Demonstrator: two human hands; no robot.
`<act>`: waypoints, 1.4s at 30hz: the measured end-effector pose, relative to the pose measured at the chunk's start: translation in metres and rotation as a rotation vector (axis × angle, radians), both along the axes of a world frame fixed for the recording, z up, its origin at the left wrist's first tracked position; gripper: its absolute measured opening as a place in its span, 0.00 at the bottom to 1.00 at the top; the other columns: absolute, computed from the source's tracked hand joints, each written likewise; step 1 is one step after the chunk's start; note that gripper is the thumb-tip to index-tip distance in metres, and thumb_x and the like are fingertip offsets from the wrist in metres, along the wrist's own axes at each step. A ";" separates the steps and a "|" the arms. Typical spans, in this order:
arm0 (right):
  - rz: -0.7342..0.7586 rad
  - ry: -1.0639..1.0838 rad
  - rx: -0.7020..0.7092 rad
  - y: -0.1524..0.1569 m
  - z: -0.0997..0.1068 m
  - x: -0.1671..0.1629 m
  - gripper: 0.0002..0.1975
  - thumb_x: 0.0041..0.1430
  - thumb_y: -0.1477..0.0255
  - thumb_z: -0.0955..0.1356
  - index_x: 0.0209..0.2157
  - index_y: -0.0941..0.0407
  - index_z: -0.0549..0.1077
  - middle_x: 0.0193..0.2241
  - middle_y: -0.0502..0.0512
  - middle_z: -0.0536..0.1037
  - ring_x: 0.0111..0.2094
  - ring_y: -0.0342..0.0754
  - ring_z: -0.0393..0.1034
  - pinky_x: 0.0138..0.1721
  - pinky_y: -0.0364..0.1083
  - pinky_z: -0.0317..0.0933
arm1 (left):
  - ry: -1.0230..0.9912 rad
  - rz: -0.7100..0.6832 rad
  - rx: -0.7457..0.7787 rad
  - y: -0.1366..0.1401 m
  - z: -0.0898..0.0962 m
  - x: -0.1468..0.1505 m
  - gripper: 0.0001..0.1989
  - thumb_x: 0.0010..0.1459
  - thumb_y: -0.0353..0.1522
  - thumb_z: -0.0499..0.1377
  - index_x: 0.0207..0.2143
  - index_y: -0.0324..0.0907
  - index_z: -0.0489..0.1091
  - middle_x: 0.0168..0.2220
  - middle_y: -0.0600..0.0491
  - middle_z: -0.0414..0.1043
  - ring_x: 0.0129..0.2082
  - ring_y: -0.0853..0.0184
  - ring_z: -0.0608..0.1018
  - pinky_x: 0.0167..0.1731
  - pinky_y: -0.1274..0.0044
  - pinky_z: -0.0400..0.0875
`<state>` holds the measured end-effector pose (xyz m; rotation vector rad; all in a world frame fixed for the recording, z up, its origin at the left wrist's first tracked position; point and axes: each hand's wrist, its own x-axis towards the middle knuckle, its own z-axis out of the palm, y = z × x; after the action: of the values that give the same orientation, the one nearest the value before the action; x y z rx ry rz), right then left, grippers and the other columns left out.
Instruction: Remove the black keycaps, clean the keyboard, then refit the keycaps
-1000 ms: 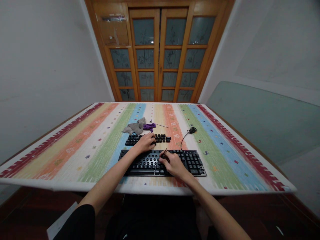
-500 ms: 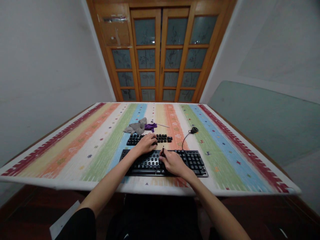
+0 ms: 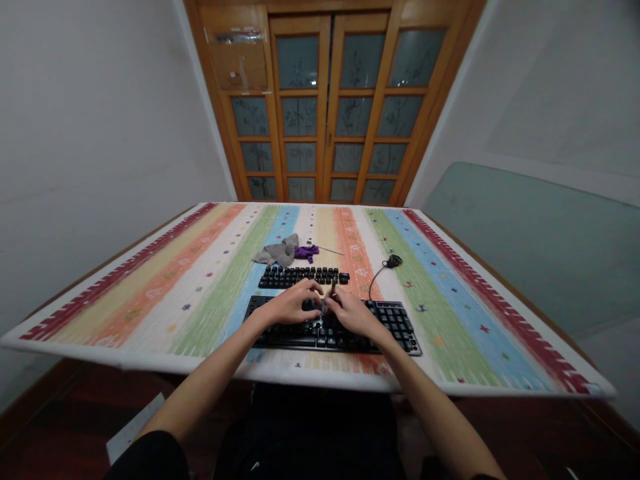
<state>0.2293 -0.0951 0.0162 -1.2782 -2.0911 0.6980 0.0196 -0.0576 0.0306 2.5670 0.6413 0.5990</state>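
Note:
A black keyboard lies near the table's front edge, with some switches bare where keycaps are off. My right hand is closed around a slim dark stick-like tool, held upright over the middle of the keyboard; its exact kind is too small to make out. Just left of it, my left hand curves over the keyboard, thumb and fingers apart, with nothing visible between them. Behind the keyboard, loose black keycaps stand in rows.
Beyond the keycaps lie a grey cloth, a purple cloth and a thin rod. A coiled cable runs from the keyboard's back. The striped tablecloth covers the table. Wooden glazed doors stand behind.
My left hand has moved from the loose keycaps back to the keyboard, beside my right hand. The right hand's tool now stands over the keyboard's middle. The view has shifted slightly.

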 end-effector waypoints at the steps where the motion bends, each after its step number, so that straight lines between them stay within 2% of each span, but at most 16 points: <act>1: 0.000 0.019 0.006 0.000 0.003 0.001 0.05 0.67 0.73 0.61 0.36 0.56 0.66 0.31 0.55 0.77 0.34 0.50 0.72 0.38 0.46 0.61 | -0.001 -0.003 -0.012 -0.001 0.001 0.001 0.08 0.57 0.31 0.63 0.40 0.42 0.75 0.48 0.48 0.69 0.50 0.61 0.72 0.53 0.69 0.67; 7: 0.028 0.089 0.062 -0.007 0.018 0.006 0.05 0.66 0.72 0.61 0.37 0.55 0.67 0.33 0.54 0.78 0.36 0.50 0.73 0.39 0.47 0.61 | -0.034 -0.018 -0.066 -0.003 0.004 0.009 0.09 0.56 0.35 0.66 0.39 0.42 0.76 0.47 0.48 0.70 0.49 0.61 0.73 0.51 0.69 0.68; 11: 0.004 0.080 0.129 -0.011 0.022 0.006 0.05 0.65 0.73 0.61 0.37 0.55 0.68 0.33 0.55 0.78 0.35 0.50 0.72 0.39 0.48 0.61 | -0.053 -0.019 -0.068 -0.003 0.005 0.013 0.06 0.55 0.33 0.67 0.35 0.42 0.77 0.46 0.49 0.71 0.49 0.62 0.73 0.51 0.70 0.68; 17: -0.032 0.077 0.152 -0.014 0.023 0.009 0.05 0.65 0.73 0.62 0.37 0.56 0.69 0.33 0.55 0.78 0.33 0.49 0.71 0.36 0.46 0.60 | -0.059 -0.034 -0.058 0.000 0.008 0.016 0.04 0.55 0.31 0.67 0.34 0.41 0.77 0.46 0.49 0.70 0.49 0.62 0.73 0.51 0.70 0.68; 25: -0.047 0.070 0.146 -0.013 0.022 0.016 0.06 0.65 0.72 0.62 0.39 0.56 0.70 0.34 0.56 0.78 0.35 0.50 0.72 0.38 0.47 0.62 | -0.088 -0.060 -0.052 0.008 0.009 0.017 0.03 0.52 0.27 0.65 0.30 0.41 0.75 0.47 0.48 0.70 0.49 0.62 0.73 0.52 0.69 0.68; 31: -0.066 0.087 0.148 -0.020 0.016 0.021 0.05 0.64 0.71 0.64 0.37 0.56 0.70 0.31 0.54 0.77 0.33 0.49 0.72 0.37 0.46 0.62 | -0.112 0.012 0.046 0.021 0.009 0.019 0.02 0.52 0.27 0.63 0.31 0.40 0.73 0.47 0.47 0.69 0.49 0.62 0.73 0.52 0.69 0.68; 38: -0.018 0.055 0.101 -0.034 0.002 0.023 0.06 0.65 0.71 0.64 0.39 0.56 0.72 0.32 0.56 0.79 0.33 0.50 0.74 0.39 0.47 0.63 | 0.061 0.116 0.250 0.043 -0.002 0.022 0.01 0.54 0.27 0.61 0.31 0.39 0.72 0.46 0.46 0.69 0.46 0.60 0.73 0.48 0.69 0.69; 42: 0.000 0.074 0.110 -0.036 -0.004 0.024 0.06 0.64 0.72 0.64 0.37 0.55 0.73 0.36 0.56 0.80 0.37 0.50 0.75 0.43 0.47 0.63 | 0.127 0.153 0.318 0.052 -0.009 0.026 0.00 0.54 0.27 0.61 0.31 0.39 0.71 0.44 0.47 0.69 0.43 0.61 0.73 0.45 0.71 0.69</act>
<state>0.2531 -0.1311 0.0126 -1.1753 -2.0403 0.6123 0.0453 -0.0060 0.0219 2.8885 0.8512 0.6347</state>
